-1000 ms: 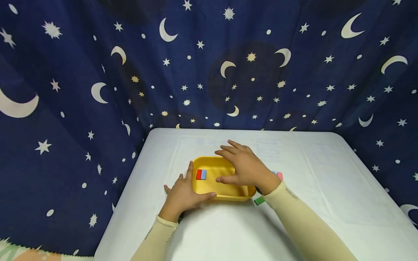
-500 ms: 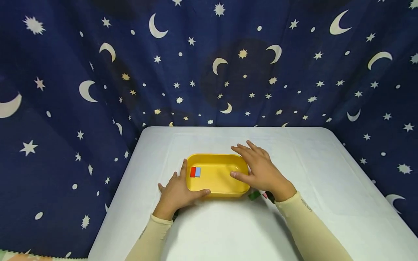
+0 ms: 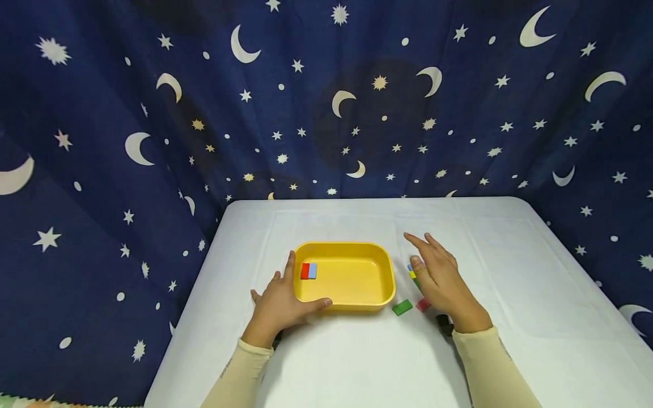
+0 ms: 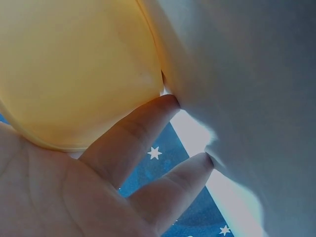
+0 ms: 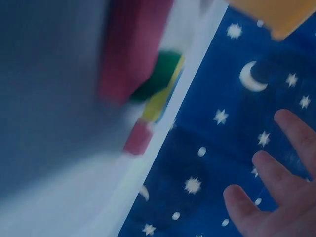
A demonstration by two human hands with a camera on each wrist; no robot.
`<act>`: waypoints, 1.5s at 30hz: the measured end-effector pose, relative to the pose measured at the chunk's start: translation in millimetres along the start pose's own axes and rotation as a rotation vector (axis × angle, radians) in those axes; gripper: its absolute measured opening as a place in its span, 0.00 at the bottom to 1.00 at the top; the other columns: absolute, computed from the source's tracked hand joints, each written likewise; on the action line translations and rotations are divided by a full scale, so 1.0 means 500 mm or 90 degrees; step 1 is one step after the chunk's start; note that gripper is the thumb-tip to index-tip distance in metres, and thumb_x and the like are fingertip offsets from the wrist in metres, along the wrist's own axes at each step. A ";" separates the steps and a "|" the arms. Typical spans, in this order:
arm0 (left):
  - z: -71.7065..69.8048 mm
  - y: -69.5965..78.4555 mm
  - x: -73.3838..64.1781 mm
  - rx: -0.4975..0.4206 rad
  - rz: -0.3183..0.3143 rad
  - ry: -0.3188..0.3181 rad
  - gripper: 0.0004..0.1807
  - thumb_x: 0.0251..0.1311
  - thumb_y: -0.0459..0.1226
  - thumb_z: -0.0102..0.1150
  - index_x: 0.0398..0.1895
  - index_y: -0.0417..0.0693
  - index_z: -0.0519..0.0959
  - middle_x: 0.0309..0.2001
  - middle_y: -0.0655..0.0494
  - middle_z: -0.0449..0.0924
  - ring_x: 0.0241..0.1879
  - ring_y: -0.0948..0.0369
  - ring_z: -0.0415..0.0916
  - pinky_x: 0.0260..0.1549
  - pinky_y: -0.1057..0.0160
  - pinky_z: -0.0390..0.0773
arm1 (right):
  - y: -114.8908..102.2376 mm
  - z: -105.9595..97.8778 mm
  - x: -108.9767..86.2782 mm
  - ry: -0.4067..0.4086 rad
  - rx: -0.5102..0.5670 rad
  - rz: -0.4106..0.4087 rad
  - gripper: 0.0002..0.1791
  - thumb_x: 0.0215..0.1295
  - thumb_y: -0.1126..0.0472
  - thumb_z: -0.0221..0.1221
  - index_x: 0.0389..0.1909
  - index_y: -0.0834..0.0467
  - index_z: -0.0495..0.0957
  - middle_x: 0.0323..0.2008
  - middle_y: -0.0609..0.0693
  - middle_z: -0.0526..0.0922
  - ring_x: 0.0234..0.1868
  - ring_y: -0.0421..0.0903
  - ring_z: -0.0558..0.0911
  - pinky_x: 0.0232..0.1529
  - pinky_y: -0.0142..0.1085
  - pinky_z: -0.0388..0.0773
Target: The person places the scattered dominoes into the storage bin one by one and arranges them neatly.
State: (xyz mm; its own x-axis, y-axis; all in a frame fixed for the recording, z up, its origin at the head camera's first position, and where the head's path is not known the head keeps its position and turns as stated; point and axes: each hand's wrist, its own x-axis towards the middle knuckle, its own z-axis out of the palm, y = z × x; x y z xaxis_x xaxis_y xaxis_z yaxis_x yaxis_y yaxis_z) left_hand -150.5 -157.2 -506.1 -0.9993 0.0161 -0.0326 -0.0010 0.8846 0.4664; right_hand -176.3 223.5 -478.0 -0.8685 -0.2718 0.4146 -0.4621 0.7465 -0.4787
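A yellow plastic tub (image 3: 352, 280) stands on the white table. Inside, at its left end, a flat red block (image 3: 305, 271) lies against a light-blue block (image 3: 313, 271). My left hand (image 3: 280, 306) rests against the tub's left end, index finger along that side and thumb by the front wall; its fingers are extended. To the right of the tub, my right hand (image 3: 446, 289) hovers with spread fingers, holding nothing. Close to it lie a green block (image 3: 402, 307), a pink block (image 3: 423, 305) and a yellow block (image 3: 412, 275), others partly hidden under the hand.
In the right wrist view, pink, green and yellow blocks (image 5: 157, 104) appear blurred near the table edge. A dark blue curtain (image 3: 306, 113) with moons and stars hangs behind and beside the white table (image 3: 357, 362).
My right hand has moved right, from over the tub to over the loose blocks, uncovering the tub's right end. My left hand stays at the tub's left end. The head view has shifted slightly.
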 end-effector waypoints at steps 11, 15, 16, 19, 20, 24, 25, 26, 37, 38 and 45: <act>0.001 0.003 -0.002 0.009 -0.002 0.009 0.84 0.25 0.92 0.52 0.88 0.67 0.37 0.70 0.46 0.76 0.74 0.46 0.67 0.57 0.10 0.45 | 0.031 -0.008 -0.021 -0.007 -0.006 0.100 0.46 0.72 0.36 0.63 0.85 0.40 0.54 0.80 0.54 0.63 0.83 0.64 0.48 0.72 0.73 0.42; 0.001 0.003 0.000 0.008 0.000 0.010 0.83 0.26 0.92 0.53 0.88 0.66 0.38 0.70 0.45 0.76 0.74 0.46 0.67 0.56 0.09 0.45 | 0.038 -0.005 -0.020 -0.017 -0.007 0.120 0.51 0.66 0.32 0.66 0.85 0.40 0.55 0.81 0.52 0.61 0.83 0.63 0.47 0.73 0.72 0.39; 0.002 0.003 0.000 0.008 0.001 0.008 0.83 0.26 0.91 0.53 0.88 0.66 0.38 0.70 0.45 0.76 0.74 0.45 0.67 0.56 0.09 0.45 | 0.040 -0.003 -0.022 -0.019 -0.007 0.123 0.51 0.66 0.32 0.67 0.85 0.40 0.55 0.81 0.53 0.61 0.83 0.63 0.47 0.74 0.72 0.38; 0.002 0.002 0.001 0.008 0.005 0.006 0.83 0.27 0.91 0.53 0.88 0.67 0.37 0.70 0.45 0.75 0.74 0.45 0.67 0.57 0.09 0.45 | 0.045 0.002 -0.025 -0.024 -0.011 0.132 0.52 0.65 0.31 0.66 0.85 0.40 0.54 0.81 0.53 0.61 0.83 0.63 0.47 0.74 0.72 0.38; 0.002 0.001 0.001 0.010 0.005 0.006 0.83 0.27 0.91 0.53 0.88 0.67 0.36 0.70 0.45 0.75 0.74 0.45 0.67 0.57 0.10 0.44 | 0.047 0.003 -0.024 -0.025 -0.013 0.135 0.52 0.65 0.30 0.66 0.85 0.39 0.54 0.81 0.52 0.61 0.83 0.63 0.47 0.74 0.72 0.38; 0.000 0.000 0.006 0.010 0.007 0.003 0.83 0.27 0.92 0.52 0.88 0.67 0.35 0.70 0.45 0.76 0.75 0.45 0.66 0.57 0.09 0.44 | 0.055 0.005 -0.021 -0.025 -0.021 0.135 0.56 0.60 0.28 0.69 0.85 0.39 0.54 0.80 0.54 0.63 0.82 0.64 0.48 0.73 0.74 0.40; 0.000 -0.001 0.006 0.011 0.005 0.002 0.83 0.27 0.92 0.51 0.88 0.67 0.35 0.70 0.45 0.76 0.75 0.45 0.66 0.57 0.09 0.44 | 0.057 0.006 -0.021 -0.027 -0.025 0.135 0.57 0.58 0.27 0.70 0.84 0.39 0.55 0.79 0.54 0.64 0.82 0.65 0.50 0.73 0.74 0.41; 0.000 0.000 0.006 0.011 0.004 0.000 0.83 0.26 0.92 0.51 0.88 0.68 0.34 0.69 0.45 0.77 0.75 0.45 0.66 0.57 0.10 0.44 | 0.058 0.006 -0.021 -0.029 -0.029 0.132 0.58 0.56 0.27 0.71 0.84 0.39 0.56 0.78 0.56 0.65 0.81 0.66 0.52 0.72 0.74 0.43; 0.002 0.000 0.005 0.005 0.001 -0.007 0.83 0.26 0.92 0.51 0.87 0.69 0.33 0.70 0.44 0.76 0.75 0.44 0.65 0.57 0.10 0.44 | 0.056 0.013 -0.016 -0.084 -0.041 0.109 0.65 0.36 0.21 0.76 0.76 0.46 0.70 0.38 0.46 0.83 0.48 0.51 0.73 0.63 0.63 0.59; 0.001 0.001 0.005 0.004 0.001 -0.006 0.83 0.26 0.92 0.51 0.87 0.69 0.33 0.70 0.45 0.76 0.75 0.45 0.65 0.57 0.10 0.45 | 0.053 0.013 -0.015 -0.092 -0.039 0.111 0.64 0.35 0.21 0.77 0.75 0.47 0.71 0.35 0.45 0.82 0.45 0.49 0.73 0.64 0.62 0.59; 0.001 0.001 0.004 0.000 0.002 -0.003 0.84 0.25 0.93 0.50 0.87 0.70 0.33 0.68 0.45 0.78 0.76 0.46 0.65 0.58 0.11 0.46 | 0.044 0.022 -0.015 -0.155 -0.057 0.096 0.64 0.27 0.23 0.81 0.69 0.48 0.76 0.24 0.39 0.75 0.32 0.45 0.70 0.59 0.54 0.62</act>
State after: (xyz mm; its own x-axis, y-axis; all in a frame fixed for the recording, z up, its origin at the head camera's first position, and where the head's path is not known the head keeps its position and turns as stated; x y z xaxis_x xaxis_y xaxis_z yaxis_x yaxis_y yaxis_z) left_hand -152.4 -156.3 -506.6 -0.9991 0.0211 -0.0361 0.0018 0.8849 0.4658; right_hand -181.9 235.3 -500.2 -0.9485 -0.2835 0.1414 -0.3167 0.8367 -0.4467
